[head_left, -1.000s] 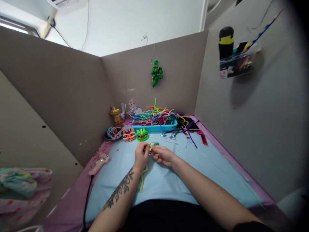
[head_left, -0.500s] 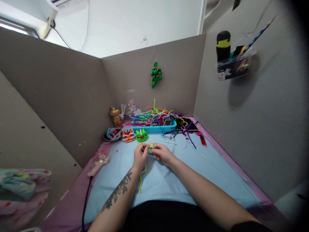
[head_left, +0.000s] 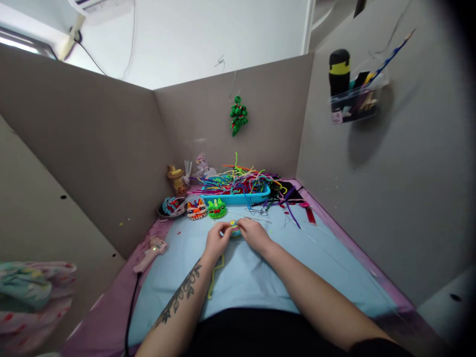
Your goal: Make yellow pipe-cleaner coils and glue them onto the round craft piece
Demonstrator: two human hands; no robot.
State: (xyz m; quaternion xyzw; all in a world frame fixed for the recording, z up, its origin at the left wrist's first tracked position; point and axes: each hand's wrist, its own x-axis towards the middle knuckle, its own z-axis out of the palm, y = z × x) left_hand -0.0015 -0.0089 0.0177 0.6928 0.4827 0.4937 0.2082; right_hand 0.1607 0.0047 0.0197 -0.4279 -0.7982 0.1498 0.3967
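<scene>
Pinching a colourful piece (head_left: 234,230) in front of the blue tray (head_left: 230,200): left hand (head_left: 217,240), right hand (head_left: 255,235), both nearly closed.

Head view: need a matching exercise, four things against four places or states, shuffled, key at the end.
Things
1. small multicoloured piece
2. green figure
3. blue tray
4. pink tool

Places or states
A. trailing a black cable
B. heaped with coloured stems
C. held between the left hand and the right hand
D. directly right of the orange-and-white figure

Pairs: 1-C, 2-D, 3-B, 4-A
</scene>
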